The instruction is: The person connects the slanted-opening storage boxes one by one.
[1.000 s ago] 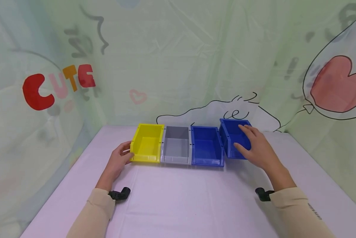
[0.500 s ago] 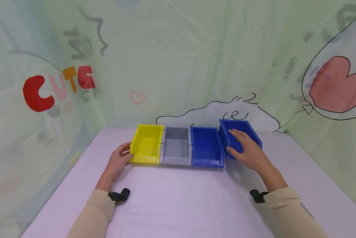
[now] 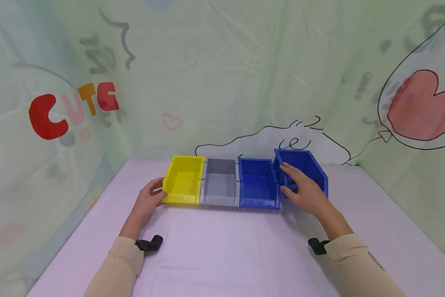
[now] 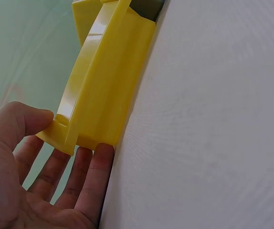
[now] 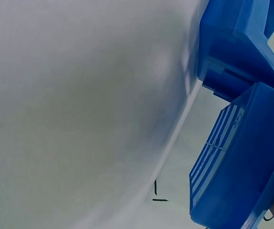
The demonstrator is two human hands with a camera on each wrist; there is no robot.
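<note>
Yellow (image 3: 183, 179), grey (image 3: 221, 181) and blue (image 3: 259, 181) plastic storage bins stand side by side, open fronts toward me. A second blue bin (image 3: 311, 167) adjoins the row's right end, sitting higher and further back; the right wrist view shows its underside (image 5: 218, 152) raised off the tabletop. My left hand (image 3: 149, 198) pinches the yellow bin's front left corner, thumb on the front lip and fingertips beneath and beside it. Fingers spread, my right hand (image 3: 306, 192) is in front of the raised blue bin and hides part of it. Whether those fingertips touch it is unclear.
A white cloth covers the table (image 3: 222, 251). Behind and at both sides hangs a pale printed curtain (image 3: 222, 82), close behind the bins. Each wrist wears a black strap camera, such as the left one (image 3: 149, 243).
My right hand has moved left across the raised blue bin, from its right side to its left front. The bins look unmoved on the table, and my left hand stays at the yellow bin.
</note>
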